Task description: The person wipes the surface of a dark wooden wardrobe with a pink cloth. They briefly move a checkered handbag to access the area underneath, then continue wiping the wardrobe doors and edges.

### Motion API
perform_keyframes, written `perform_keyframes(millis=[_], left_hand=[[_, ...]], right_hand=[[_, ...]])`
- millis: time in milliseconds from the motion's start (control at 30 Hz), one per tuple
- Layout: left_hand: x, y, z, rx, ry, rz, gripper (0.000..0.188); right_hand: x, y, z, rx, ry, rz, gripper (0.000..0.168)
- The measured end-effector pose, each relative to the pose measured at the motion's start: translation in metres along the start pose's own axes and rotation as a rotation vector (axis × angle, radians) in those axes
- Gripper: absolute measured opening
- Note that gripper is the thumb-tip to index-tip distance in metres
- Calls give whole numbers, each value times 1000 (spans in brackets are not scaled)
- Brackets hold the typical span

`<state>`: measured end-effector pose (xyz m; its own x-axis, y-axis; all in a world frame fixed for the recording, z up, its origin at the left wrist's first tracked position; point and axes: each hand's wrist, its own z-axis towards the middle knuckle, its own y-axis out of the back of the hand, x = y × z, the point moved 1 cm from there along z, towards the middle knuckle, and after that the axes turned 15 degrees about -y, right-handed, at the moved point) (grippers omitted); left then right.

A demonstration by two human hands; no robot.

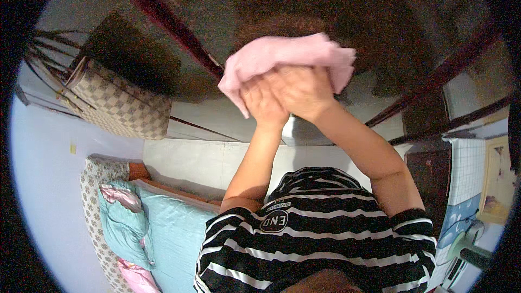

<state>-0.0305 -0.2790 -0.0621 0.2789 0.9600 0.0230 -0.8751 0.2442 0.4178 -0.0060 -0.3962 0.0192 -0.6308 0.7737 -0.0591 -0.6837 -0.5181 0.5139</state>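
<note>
A pink cloth, its edges blurred, lies bunched against a dark glossy panel with a brownish, streaky sheen. My left hand is on the cloth's lower left part, fingers stretched towards the panel. Close beside it and partly overlapping it, my right hand holds the cloth's middle and right part. The fingertips of both hands are partly hidden by the cloth. Both forearms reach up from a black and white striped shirt.
A checkered handbag hangs at the left. Dark red trim crosses the panel. Lower left is a bed with a turquoise sheet; a pale floor lies beside it. A fan stands at the lower right, near a dark door.
</note>
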Motion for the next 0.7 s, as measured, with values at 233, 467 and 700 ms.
perform_keyframes(millis=[233, 467, 700], left_hand=[[-20, 8, -89, 305, 208, -145, 53], [-54, 15, -116, 532, 210, -336, 52], [-52, 37, 14, 236, -6, -143, 60]], right_hand=[[15, -47, -94, 173, 174, 199, 41], [-9, -22, -150, 393, -78, 378, 37], [-47, 44, -47, -55, -131, -44, 33]])
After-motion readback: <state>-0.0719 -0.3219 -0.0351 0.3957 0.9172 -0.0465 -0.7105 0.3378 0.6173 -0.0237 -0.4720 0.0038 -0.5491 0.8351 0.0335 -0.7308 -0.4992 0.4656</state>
